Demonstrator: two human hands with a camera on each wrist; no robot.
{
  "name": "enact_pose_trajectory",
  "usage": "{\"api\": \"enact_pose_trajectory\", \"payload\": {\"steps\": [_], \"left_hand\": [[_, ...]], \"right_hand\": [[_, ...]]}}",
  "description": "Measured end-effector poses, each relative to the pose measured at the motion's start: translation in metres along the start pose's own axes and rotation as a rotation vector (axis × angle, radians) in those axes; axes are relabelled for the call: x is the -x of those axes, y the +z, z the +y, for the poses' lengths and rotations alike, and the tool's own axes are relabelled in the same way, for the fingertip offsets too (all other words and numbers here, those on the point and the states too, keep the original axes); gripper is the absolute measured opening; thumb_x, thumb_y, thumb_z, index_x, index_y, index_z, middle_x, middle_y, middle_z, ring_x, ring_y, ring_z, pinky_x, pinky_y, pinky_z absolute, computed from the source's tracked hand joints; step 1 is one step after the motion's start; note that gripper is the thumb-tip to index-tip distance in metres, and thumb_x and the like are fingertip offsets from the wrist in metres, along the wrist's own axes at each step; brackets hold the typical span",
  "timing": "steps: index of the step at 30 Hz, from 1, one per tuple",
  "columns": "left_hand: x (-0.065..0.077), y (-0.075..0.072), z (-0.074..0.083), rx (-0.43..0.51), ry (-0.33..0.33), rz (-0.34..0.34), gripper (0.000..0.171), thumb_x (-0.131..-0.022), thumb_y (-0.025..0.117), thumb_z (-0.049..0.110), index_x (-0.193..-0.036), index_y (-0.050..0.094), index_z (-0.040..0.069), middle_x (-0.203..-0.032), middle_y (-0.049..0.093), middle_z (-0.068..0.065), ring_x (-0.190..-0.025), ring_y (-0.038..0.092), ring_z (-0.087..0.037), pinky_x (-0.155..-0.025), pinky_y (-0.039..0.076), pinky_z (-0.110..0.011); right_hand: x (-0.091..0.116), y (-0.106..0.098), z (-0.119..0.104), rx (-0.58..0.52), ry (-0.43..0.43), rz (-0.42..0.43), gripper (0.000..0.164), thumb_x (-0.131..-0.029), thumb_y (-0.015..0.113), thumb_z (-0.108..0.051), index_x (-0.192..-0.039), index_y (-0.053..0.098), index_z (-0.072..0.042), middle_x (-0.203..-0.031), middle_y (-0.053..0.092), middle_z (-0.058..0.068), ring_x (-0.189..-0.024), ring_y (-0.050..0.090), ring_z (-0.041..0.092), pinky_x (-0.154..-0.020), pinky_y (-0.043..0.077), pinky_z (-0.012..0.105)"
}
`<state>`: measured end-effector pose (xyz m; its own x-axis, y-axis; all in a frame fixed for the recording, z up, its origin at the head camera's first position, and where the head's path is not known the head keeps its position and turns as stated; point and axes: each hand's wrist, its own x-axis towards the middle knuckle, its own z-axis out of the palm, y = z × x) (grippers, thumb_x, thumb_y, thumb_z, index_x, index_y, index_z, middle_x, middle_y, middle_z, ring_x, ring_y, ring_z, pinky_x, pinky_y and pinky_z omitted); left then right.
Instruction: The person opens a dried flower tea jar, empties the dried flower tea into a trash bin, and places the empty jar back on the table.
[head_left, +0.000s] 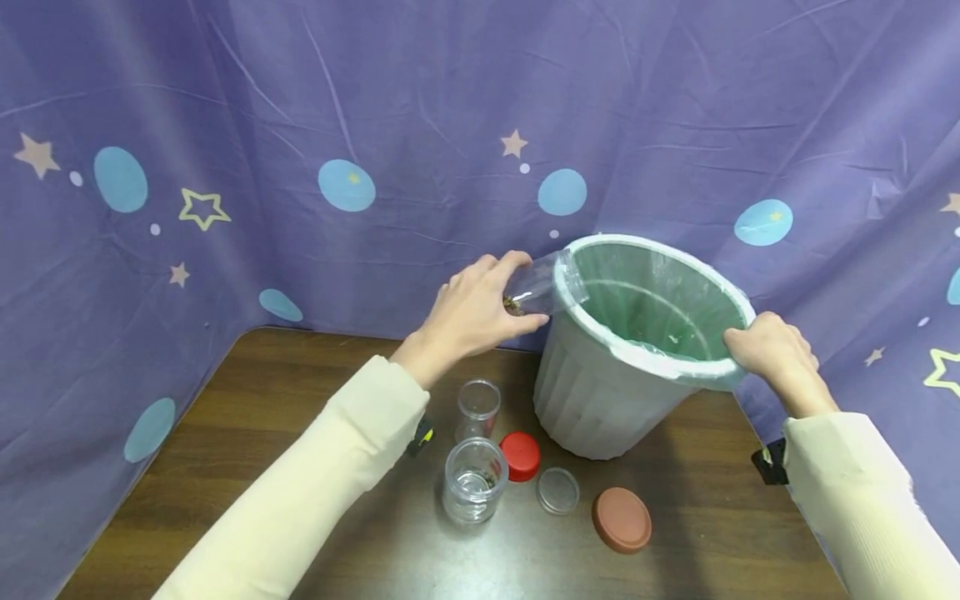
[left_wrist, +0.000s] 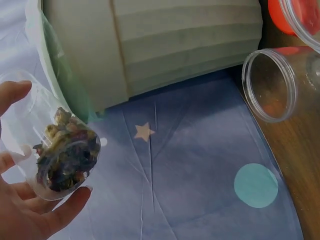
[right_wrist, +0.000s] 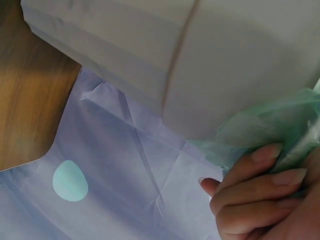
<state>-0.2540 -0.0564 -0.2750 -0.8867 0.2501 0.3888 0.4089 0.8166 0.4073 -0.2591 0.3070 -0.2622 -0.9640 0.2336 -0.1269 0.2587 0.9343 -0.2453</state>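
My left hand (head_left: 474,307) holds a clear plastic jar (head_left: 538,285) on its side, the jar's mouth over the left rim of a grey trash can (head_left: 592,400). In the left wrist view, dried flower buds and dark leaves (left_wrist: 67,155) lie bunched at the jar's bottom end. With curled fingers, my right hand (head_left: 776,354) grips the right side of the can's rim, over the edge of a green plastic liner (right_wrist: 270,122). The can leans toward me, so its lined inside shows in the head view.
Below the can on the wooden table (head_left: 720,533) stand two clear jars, a nearer one (head_left: 474,492) with some bits inside and a farther one (head_left: 478,408). Beside them lie a red lid (head_left: 521,456), a clear lid (head_left: 558,491) and a brown lid (head_left: 622,520). A purple curtain (head_left: 450,108) hangs behind.
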Motion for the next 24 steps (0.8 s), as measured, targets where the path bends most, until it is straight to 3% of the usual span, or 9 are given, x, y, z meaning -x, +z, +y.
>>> {"api": "enact_pose_trajectory", "payload": {"steps": [8,17,21,24], "left_hand": [[-0.003,0.004,0.010,-0.050,0.070,0.021,0.072,-0.079,0.076,0.048,-0.142,0.048,0.026,-0.113,0.058,-0.014,-0.101,0.057,-0.032,-0.081,0.055,-0.048],[-0.003,-0.003,0.008,-0.025,0.148,-0.056,0.081,-0.079,0.074,0.022,-0.151,0.039,0.018,-0.122,0.056,-0.019,-0.110,0.052,-0.036,-0.097,0.047,-0.045],[-0.006,-0.005,0.007,-0.055,0.146,-0.037,0.079,-0.078,0.079,0.023,-0.145,0.040,0.005,-0.123,0.060,-0.020,-0.109,0.057,-0.037,-0.100,0.046,-0.044],[-0.009,-0.006,0.006,-0.069,0.130,-0.017,0.072,-0.078,0.081,0.028,-0.134,0.046,0.002,-0.118,0.063,-0.017,-0.106,0.059,-0.035,-0.098,0.049,-0.045]], "right_hand": [[-0.001,0.000,-0.002,0.002,0.036,-0.017,0.038,-0.085,0.042,-0.030,-0.093,0.051,0.005,-0.110,0.049,0.038,-0.096,0.049,0.051,-0.072,0.044,0.056],[-0.002,0.001,-0.004,0.001,0.056,-0.032,0.043,-0.085,0.041,-0.029,-0.101,0.051,0.010,-0.116,0.046,0.042,-0.104,0.048,0.058,-0.079,0.044,0.062],[-0.003,0.001,-0.004,0.004,0.066,-0.034,0.042,-0.085,0.041,-0.029,-0.100,0.052,0.009,-0.116,0.046,0.042,-0.104,0.048,0.057,-0.080,0.044,0.062],[-0.003,0.001,-0.005,0.008,0.070,-0.034,0.043,-0.085,0.040,-0.029,-0.100,0.052,0.009,-0.117,0.046,0.042,-0.105,0.047,0.057,-0.081,0.044,0.063]]}}
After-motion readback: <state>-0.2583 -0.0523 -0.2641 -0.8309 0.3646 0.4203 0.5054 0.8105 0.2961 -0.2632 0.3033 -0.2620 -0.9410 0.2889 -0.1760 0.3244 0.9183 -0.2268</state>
